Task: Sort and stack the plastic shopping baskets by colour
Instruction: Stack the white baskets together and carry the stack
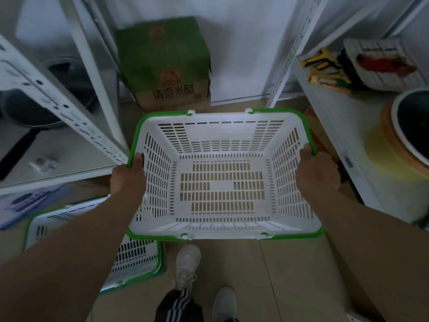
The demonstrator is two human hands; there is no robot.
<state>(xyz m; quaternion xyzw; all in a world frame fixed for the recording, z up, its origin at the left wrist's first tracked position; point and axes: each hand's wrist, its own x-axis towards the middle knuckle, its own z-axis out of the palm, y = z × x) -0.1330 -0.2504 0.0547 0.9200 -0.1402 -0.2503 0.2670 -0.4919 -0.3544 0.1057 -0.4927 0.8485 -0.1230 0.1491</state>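
I hold a white slotted basket with green handles (222, 182) level in front of me, above the floor. My left hand (127, 178) grips its left rim and green handle. My right hand (316, 169) grips the right rim and handle. The basket is empty and upright. A second white basket with green trim (137, 254) rests on the floor at the lower left, partly hidden under my left forearm.
A green and brown cardboard box (167, 66) stands against the far wall. White metal shelving (76, 122) with a dark pan flanks the left. A right shelf (336, 126) carries tools and a round container (408, 133). My feet stand on the tan floor.
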